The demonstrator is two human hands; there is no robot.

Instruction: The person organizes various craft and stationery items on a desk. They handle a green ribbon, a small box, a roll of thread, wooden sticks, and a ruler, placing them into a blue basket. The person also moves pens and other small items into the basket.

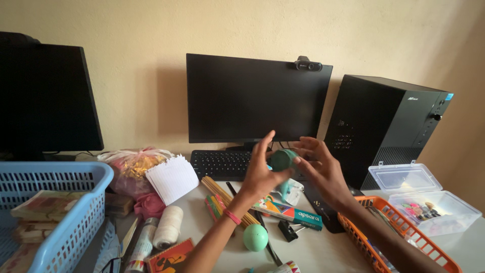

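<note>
Facing the black monitor (257,98) and the computer tower (386,129) on the table (328,250), you hold both hands raised over the keyboard (220,164). A blue basket (60,212) stands at your far left, an orange basket (399,237) at your right, with a clear lidded box (429,199) beyond it. Your left hand (260,174) and right hand (323,169) meet around a small green rounded object (283,159); the fingers (303,163) of both curl loosely against it, thumbs pressing its sides. Below your left wrist, a light green egg-shaped ball (255,237) lies on the table beside a pencil box (290,212).
</note>
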